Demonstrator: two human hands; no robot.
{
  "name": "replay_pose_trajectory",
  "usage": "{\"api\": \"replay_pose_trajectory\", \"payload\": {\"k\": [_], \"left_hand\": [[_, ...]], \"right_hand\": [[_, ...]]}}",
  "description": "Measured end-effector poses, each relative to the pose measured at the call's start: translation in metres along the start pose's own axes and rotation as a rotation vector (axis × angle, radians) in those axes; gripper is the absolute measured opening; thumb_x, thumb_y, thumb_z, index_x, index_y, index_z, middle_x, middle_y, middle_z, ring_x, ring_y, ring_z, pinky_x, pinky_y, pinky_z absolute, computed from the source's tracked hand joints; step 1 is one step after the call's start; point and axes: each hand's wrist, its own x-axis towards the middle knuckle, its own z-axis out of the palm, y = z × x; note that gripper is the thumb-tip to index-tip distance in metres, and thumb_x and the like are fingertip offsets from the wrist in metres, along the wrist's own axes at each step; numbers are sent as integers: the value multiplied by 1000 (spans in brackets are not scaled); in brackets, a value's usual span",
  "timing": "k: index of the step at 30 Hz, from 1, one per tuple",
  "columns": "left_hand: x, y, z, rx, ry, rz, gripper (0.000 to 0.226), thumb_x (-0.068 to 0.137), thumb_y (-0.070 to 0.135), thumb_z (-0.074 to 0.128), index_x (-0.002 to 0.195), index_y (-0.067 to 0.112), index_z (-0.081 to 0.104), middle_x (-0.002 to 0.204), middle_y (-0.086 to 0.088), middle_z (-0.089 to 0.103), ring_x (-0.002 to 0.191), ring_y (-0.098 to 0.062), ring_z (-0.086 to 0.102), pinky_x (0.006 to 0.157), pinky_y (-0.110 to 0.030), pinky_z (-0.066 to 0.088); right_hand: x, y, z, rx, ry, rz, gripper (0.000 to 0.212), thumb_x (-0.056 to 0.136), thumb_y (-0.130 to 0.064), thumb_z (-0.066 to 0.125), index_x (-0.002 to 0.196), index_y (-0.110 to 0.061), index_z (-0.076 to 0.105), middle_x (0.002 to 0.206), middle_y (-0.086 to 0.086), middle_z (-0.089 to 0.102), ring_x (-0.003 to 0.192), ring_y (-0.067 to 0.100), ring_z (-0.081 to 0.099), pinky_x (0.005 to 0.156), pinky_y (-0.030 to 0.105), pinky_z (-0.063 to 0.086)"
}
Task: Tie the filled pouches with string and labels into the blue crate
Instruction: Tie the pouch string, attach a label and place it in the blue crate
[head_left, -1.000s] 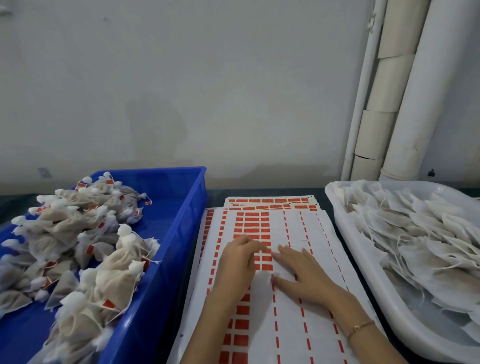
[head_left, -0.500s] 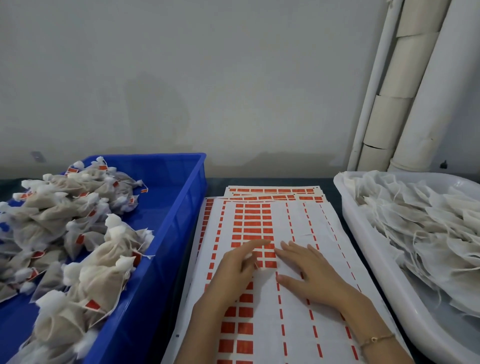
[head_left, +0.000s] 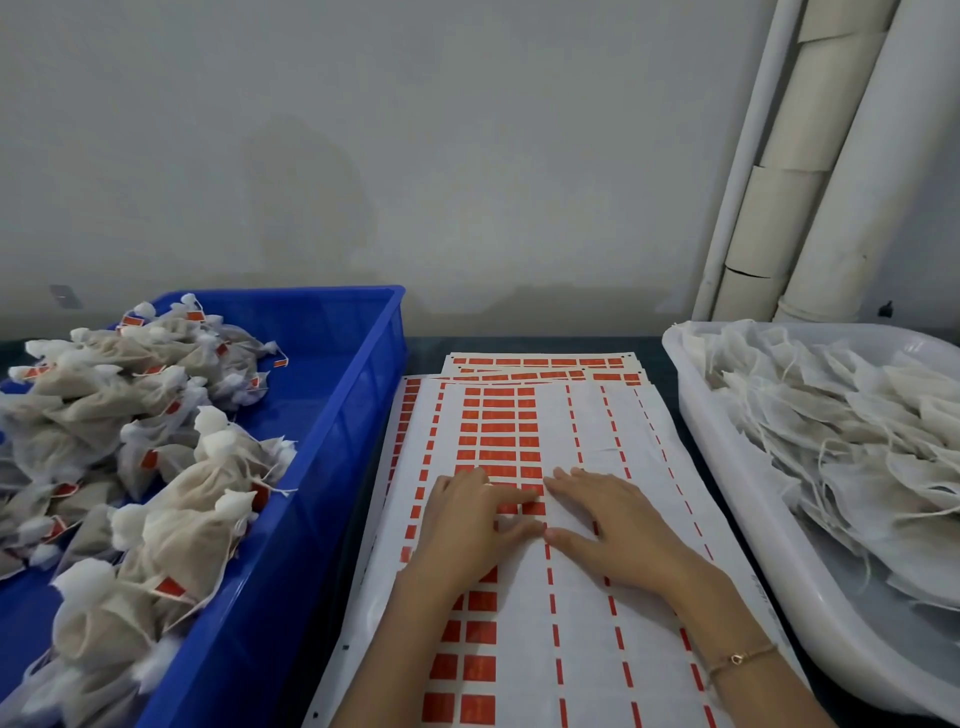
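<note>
Head view: both hands rest on the white paper sheet of small red rectangular labels (head_left: 587, 649), whose long axis runs straight away from the person. The left hand (head_left: 467, 525) has its fingers loosely extended and the right hand (head_left: 618, 530) is spread flat; their fingertips meet at the red label column (head_left: 498, 431), and neither visibly holds anything. The flat white untied pouches (head_left: 841, 441) lie in the white plastic tub (head_left: 696, 395) nearer the right hand, while the blue plastic crate (head_left: 332, 415) of tied, labelled pouches (head_left: 197, 525) sits beside the left.
</note>
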Motion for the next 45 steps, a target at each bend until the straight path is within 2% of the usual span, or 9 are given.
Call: {"api": "replay_pose_trajectory", "payload": {"k": [4,7,13,18,24,30,37,40,45], "left_hand": [[3,5,-2,25,-11,27,41,82,60,57,120,45,60,121,15,61,107,-9,52,100,-28,36],[4,5,-4,18,-18,49,39,83,57,58,119,43,61,117,15,63,97,-4,49,94,-22,33],[2,6,-4,13,-36,36,40,83,57,58,120,42,61,118,15,62,103,-8,52,95,-22,36],[-1,7,-5,-5,-14,71,37,85,55,57,118,42,62,114,17,63,93,-3,46,89,-17,31],[-4,7,-1,-25,3,75,36,84,57,56,115,40,65,106,18,65,94,-7,54,95,-23,42],[-8,6,4,-61,84,92,36,83,60,55,112,41,66,95,22,62,83,-5,51,90,-18,40],[-6,5,11,-219,115,27,25,80,55,63,99,42,72,76,29,55,80,-5,55,81,-18,47],[-5,4,14,-289,134,-22,21,79,53,65,94,40,73,76,27,58,79,-4,57,75,-14,47],[-3,5,14,-328,177,-31,9,81,48,66,84,40,68,80,30,59,81,-2,60,76,-13,49]], "right_hand": [[0,1,2,26,3,28,69,82,-70,44,144,-47,21,153,-22,20,143,9,17,116,40,15],[-2,-1,1,28,6,41,69,83,-69,45,144,-46,21,153,-21,21,143,10,18,115,40,17],[-7,-7,-3,8,9,35,67,85,-67,44,145,-45,21,154,-20,22,143,10,18,116,39,15],[-19,-13,-3,78,78,40,64,84,-69,42,141,-47,25,147,-25,31,138,7,26,112,38,22],[-20,-15,-6,127,104,35,50,85,-63,51,131,-44,44,136,-23,45,125,5,39,109,36,31],[-16,-13,-4,144,124,51,22,88,-52,54,109,-45,53,129,-22,51,117,5,46,107,32,36],[-18,-16,-6,124,121,53,21,90,-51,52,109,-43,52,129,-20,51,117,6,45,105,28,32],[-19,-16,-5,129,124,48,21,90,-50,52,110,-43,52,129,-20,51,116,5,45,105,28,33],[-19,-15,-4,138,134,50,21,89,-50,53,109,-44,51,129,-21,51,116,5,46,106,29,35]]}}
